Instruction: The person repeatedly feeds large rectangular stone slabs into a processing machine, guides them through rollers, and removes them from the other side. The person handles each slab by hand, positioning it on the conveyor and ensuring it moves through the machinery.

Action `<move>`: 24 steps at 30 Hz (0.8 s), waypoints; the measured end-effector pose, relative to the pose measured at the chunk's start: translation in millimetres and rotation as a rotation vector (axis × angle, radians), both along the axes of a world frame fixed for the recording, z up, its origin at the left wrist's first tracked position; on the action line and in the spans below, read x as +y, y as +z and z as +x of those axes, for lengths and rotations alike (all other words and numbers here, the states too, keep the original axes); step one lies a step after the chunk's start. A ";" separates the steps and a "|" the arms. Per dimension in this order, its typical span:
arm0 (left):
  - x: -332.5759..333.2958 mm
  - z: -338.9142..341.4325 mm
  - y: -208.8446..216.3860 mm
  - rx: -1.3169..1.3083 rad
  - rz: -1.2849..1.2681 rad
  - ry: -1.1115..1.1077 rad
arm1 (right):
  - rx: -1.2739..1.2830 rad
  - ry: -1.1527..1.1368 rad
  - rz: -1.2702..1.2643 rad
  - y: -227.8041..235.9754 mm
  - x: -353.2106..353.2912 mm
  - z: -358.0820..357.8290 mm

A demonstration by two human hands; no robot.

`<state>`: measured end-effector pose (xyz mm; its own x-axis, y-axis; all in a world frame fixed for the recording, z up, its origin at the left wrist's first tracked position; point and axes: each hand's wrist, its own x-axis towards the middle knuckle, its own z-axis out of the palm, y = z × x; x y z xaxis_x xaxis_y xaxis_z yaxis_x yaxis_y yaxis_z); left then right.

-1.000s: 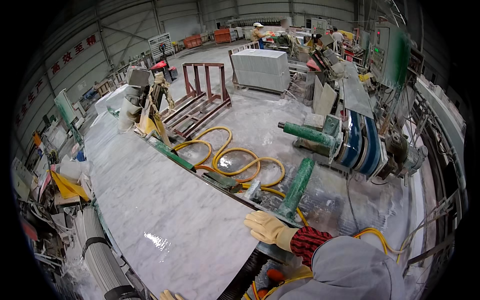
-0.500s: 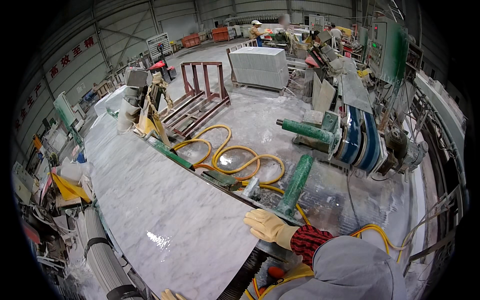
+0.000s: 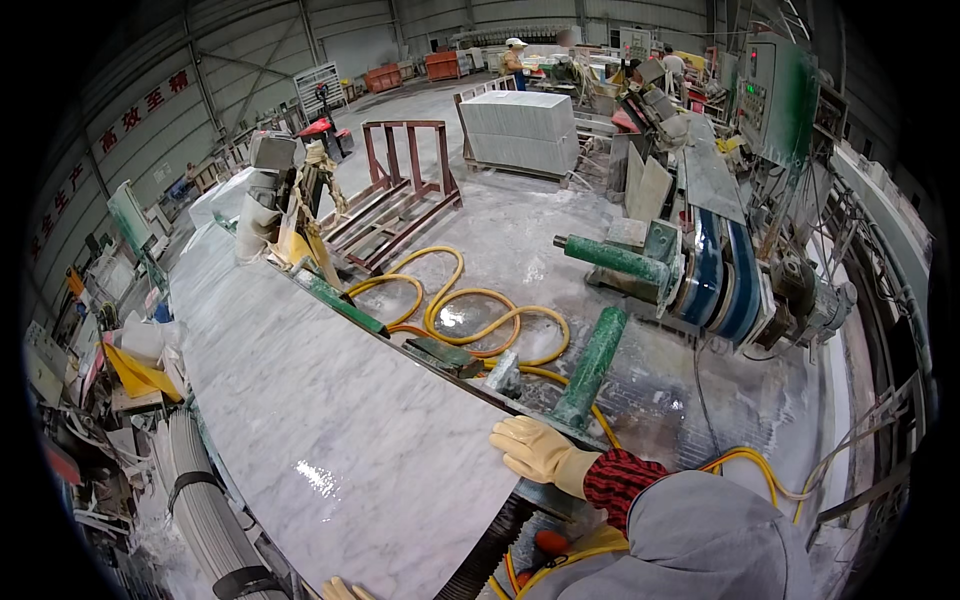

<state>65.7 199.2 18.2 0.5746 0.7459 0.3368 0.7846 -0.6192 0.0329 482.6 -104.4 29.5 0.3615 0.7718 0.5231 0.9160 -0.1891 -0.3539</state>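
Note:
A large white stone slab [image 3: 330,400] with grey veins, wet and shiny in places, runs from the lower middle toward the back left. My right hand [image 3: 540,452], in a cream rubber glove, lies at the slab's right edge near its front corner, fingers stretched out over the surface. A red-and-black cuff and grey sleeve [image 3: 710,530] follow behind it. At the bottom edge of the picture, only the gloved fingers of my left hand [image 3: 343,588] show, resting on the slab's front edge. The rest of that hand is cut off.
A green roller [image 3: 592,368] stands beyond my right hand. Yellow hose [image 3: 470,300] loops over the wet floor. Blue belts [image 3: 720,275] and a motor are at the right. A dark red rack [image 3: 400,190] and stacked pale slabs [image 3: 520,130] stand farther back. A ribbed grey bellows [image 3: 210,500] lies left.
Both my hands stay at the slab's edges, almost unmoved. In the far background, a worker in a pale cap has turned and shifted slightly.

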 end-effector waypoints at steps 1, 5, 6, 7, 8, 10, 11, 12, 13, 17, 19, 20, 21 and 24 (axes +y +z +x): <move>-0.4 0.2 0.0 -0.006 0.001 -0.005 | 0.002 0.000 0.000 0.7 -0.9 -0.2; -0.1 -1.1 -0.5 -0.005 -0.002 -0.014 | 0.017 -0.008 -0.012 0.7 -2.6 -1.7; 0.4 -2.0 -0.7 0.002 -0.004 -0.014 | 0.019 -0.004 -0.012 0.9 -2.8 -1.8; 0.1 -2.3 -0.2 0.007 -0.002 -0.014 | 0.021 -0.002 -0.013 1.3 -3.3 -1.8; -0.7 -2.9 0.5 0.013 -0.001 -0.014 | 0.023 0.001 -0.013 1.9 -3.5 -1.9; -2.4 -3.7 1.8 0.013 0.019 -0.027 | 0.028 -0.007 -0.029 3.8 -4.0 -2.9; -3.2 -3.6 2.6 0.007 0.038 -0.040 | 0.030 -0.012 -0.037 4.4 -4.3 -3.5; -4.0 -3.2 3.6 0.002 0.056 -0.053 | 0.006 -0.018 -0.017 2.9 -4.5 -3.4; -5.2 -2.2 5.1 -0.003 0.046 -0.052 | -0.017 -0.025 0.004 1.1 -4.7 -3.3; -6.0 -3.9 3.2 -0.011 0.051 -0.053 | 0.001 -0.022 -0.026 -0.6 -5.7 -3.2; -4.9 -6.1 -1.5 -0.009 0.061 -0.049 | 0.022 -0.014 -0.056 2.6 -6.5 -3.7; -4.7 -6.5 -3.3 -0.008 0.059 -0.043 | 0.033 -0.011 -0.072 4.4 -7.0 -4.0; -4.8 -7.2 -3.9 -0.008 0.057 -0.037 | 0.027 -0.009 -0.061 5.3 -7.1 -4.2; -5.7 -7.5 -2.5 -0.013 0.052 -0.057 | 0.012 -0.011 -0.035 5.9 -9.7 -4.9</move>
